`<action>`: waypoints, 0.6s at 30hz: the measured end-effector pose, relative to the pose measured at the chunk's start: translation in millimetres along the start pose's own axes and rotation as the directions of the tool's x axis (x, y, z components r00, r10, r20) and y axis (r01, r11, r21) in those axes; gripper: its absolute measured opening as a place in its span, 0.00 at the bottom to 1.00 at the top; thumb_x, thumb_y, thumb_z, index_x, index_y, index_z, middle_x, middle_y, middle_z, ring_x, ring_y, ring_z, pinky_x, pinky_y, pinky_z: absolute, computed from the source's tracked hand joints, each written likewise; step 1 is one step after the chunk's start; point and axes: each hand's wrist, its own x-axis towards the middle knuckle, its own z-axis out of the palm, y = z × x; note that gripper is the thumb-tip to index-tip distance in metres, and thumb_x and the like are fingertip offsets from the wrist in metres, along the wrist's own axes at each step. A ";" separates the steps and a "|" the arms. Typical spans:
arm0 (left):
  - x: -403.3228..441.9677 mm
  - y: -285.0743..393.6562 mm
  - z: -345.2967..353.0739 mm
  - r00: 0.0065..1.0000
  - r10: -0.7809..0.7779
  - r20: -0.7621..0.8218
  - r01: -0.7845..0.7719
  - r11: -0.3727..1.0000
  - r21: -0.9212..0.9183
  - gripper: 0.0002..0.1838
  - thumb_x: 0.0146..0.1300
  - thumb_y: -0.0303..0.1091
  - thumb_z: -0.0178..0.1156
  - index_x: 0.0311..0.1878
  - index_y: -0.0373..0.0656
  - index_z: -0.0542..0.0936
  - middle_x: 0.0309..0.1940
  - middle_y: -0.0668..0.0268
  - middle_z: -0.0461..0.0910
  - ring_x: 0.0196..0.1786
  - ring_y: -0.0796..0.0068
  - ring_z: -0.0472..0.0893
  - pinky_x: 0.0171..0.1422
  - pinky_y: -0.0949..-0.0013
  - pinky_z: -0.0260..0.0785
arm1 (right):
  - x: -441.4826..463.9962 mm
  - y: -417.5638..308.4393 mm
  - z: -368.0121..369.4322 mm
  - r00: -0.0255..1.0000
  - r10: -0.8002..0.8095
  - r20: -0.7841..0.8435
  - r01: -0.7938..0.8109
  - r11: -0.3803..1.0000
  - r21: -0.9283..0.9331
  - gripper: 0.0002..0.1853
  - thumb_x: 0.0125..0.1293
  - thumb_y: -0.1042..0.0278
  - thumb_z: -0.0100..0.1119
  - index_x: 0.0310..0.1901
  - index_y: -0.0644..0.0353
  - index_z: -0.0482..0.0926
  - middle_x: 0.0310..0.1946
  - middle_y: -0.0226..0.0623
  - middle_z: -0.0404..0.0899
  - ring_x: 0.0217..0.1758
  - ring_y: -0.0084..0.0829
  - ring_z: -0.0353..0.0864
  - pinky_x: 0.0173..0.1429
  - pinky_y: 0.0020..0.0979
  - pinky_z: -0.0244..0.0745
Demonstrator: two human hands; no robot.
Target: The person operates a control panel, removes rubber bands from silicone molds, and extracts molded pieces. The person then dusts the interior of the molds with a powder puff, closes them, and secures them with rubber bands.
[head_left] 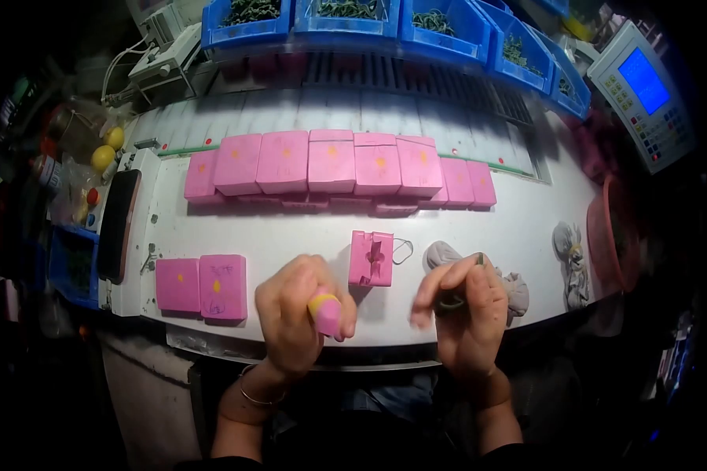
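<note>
My left hand (pixel 300 314) is closed around a small pink piece with a yellow band (pixel 327 315), its end pointing toward me. To its right, my right hand (pixel 473 314) is raised with curled fingers, gripping a small dark green piece (pixel 450 301) that is mostly hidden. Between and beyond the hands a pink block with a carved hollow (pixel 360 263) stands on the white worktable (pixel 291 235). A thin loop, like a rubber band (pixel 403 252), lies beside that block. Behind my right hand is a grey cloth bundle (pixel 440 254), partly covered.
A row of pink blocks (pixel 331 161) spans the back. Two more pink blocks (pixel 223 287) lie left, near a dark phone (pixel 121 226). Blue bins (pixel 448 47) with green pieces stand behind. Rightward are another tied cloth bundle (pixel 575 271), a red basin (pixel 611 235) and a control panel (pixel 644 94).
</note>
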 end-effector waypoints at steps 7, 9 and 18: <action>-1.3 0.4 10.2 0.868 -0.418 0.269 0.476 0.855 -0.205 0.15 0.66 0.31 0.54 0.52 0.32 0.73 0.40 0.60 0.78 0.23 0.83 0.74 0.25 0.79 0.68 | 3.3 13.4 4.7 0.988 -0.110 0.112 0.097 0.989 0.109 0.18 0.70 0.58 0.52 0.46 0.67 0.80 0.67 0.52 0.57 0.62 0.33 0.67 0.63 0.33 0.63; -9.6 3.2 13.7 0.850 -0.412 0.328 0.489 0.848 -0.202 0.25 0.55 0.25 0.68 0.57 0.36 0.73 0.42 0.64 0.79 0.29 0.86 0.76 0.29 0.81 0.68 | -0.5 17.3 7.9 0.982 -0.137 0.132 0.123 0.987 0.104 0.17 0.69 0.60 0.53 0.47 0.67 0.79 0.67 0.52 0.56 0.63 0.33 0.66 0.64 0.34 0.63; -17.3 -7.6 6.0 0.946 -0.204 0.252 0.207 0.978 0.016 0.19 0.54 0.19 0.66 0.51 0.36 0.79 0.40 0.64 0.77 0.30 0.86 0.75 0.29 0.83 0.67 | -16.2 -1.0 -3.5 0.973 -0.195 0.120 0.228 0.886 -0.404 0.11 0.56 0.85 0.62 0.42 0.69 0.79 0.35 0.40 0.78 0.38 0.26 0.77 0.44 0.23 0.72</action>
